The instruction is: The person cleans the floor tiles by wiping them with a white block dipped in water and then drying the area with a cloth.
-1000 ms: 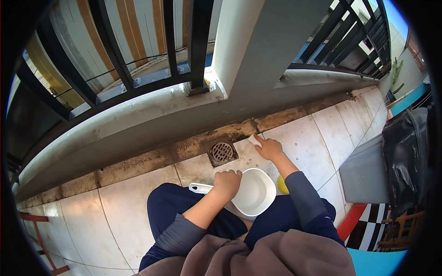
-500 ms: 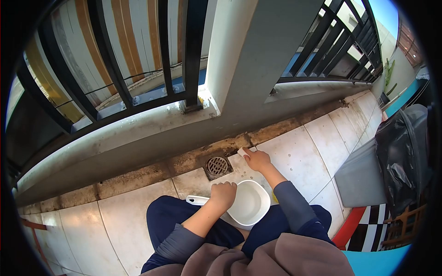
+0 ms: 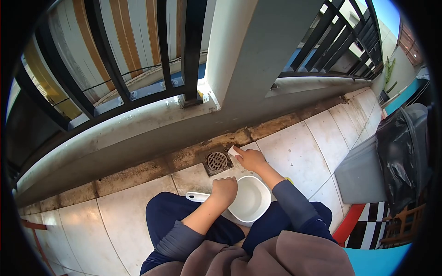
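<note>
My left hand (image 3: 224, 191) is closed at the left rim of a white water dipper (image 3: 259, 198), whose handle (image 3: 197, 197) points left past my wrist. The dipper sits upright between my bent knees; whether it holds water is hard to tell. My right hand (image 3: 252, 160) reaches forward to the floor, its fingers closed on a small white sponge-like block (image 3: 233, 151). The block touches the tile just right of a round slotted floor drain (image 3: 217, 161) set in a dirty square frame. Part of a yellow thing (image 3: 289, 180) shows behind my right forearm.
A grimy brown strip (image 3: 189, 157) runs along the foot of the grey wall (image 3: 244, 87), below black metal railings (image 3: 107, 46). White floor tiles (image 3: 294, 147) spread both ways. At right stands a grey bin (image 3: 359, 177) with a black bag (image 3: 398, 156).
My right hand has moved left with the white block, closer to the drain. My left hand has risen slightly at the dipper's rim. The dipper has shifted a little upward in view.
</note>
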A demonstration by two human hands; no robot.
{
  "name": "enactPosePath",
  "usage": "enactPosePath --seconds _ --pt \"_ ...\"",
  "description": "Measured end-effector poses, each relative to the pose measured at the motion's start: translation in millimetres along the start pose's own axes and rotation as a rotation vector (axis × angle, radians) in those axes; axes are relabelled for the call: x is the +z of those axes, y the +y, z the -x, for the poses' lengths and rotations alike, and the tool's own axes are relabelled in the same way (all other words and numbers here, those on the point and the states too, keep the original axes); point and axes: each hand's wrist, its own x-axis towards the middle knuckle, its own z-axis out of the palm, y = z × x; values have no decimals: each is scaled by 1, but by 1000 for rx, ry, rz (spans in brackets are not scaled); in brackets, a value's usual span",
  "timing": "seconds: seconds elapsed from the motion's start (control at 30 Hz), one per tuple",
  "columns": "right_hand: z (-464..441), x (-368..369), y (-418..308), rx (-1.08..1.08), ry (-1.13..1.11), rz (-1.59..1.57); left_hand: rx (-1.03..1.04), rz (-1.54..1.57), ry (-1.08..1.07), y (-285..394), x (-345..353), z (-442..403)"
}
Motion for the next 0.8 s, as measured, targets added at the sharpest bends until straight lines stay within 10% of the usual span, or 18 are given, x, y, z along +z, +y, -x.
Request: enactPosePath --seconds 0.27,0.43,0.57,0.8 --pt "-14 -2 24 242 -23 -26 -4 12 7 -1 0 5" --pt "1 6 -1 -60 1 -12 3 -10 -17 0 0 2" --pt "-3 1 36 227 -7 -66 -4 22 13 -3 -3 9" --pt "18 4 3 -46 -5 65 -13 1 -14 1 -3 1"
